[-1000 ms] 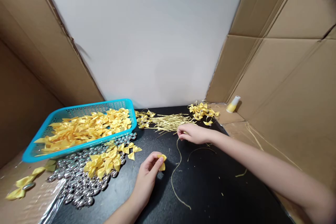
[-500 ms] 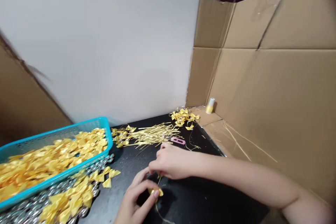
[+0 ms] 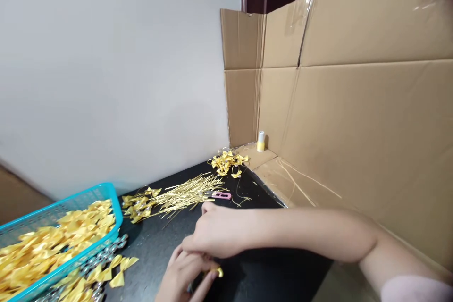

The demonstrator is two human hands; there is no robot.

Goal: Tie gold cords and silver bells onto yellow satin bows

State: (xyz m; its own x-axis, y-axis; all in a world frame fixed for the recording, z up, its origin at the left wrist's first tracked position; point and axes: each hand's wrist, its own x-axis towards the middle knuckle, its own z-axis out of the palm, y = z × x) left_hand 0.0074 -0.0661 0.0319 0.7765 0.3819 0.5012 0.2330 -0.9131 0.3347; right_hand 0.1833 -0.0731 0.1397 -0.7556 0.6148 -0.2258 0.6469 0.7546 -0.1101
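My left hand (image 3: 184,276) is at the bottom edge, fingers pinched on a small yellow ribbon bow (image 3: 217,272). My right hand (image 3: 215,231) lies just above it, fingers curled and touching the left hand; what it grips is hidden. Behind them a bundle of gold wire ties (image 3: 184,193) is spread on the black table (image 3: 269,273). Pink scissors (image 3: 219,195) lie at the bundle's right end.
A turquoise basket (image 3: 106,193) full of yellow bows sits at the left, with loose bows (image 3: 118,269) and silver bells (image 3: 118,244) under it. A heap of finished bows (image 3: 224,161) and a yellow spool (image 3: 261,141) sit at the back. Cardboard walls (image 3: 354,127) stand on the right.
The view has swung right and the basket slid to the left edge. My right hand came back from the wire bundle with a gold wire and joined the left hand over the bow.
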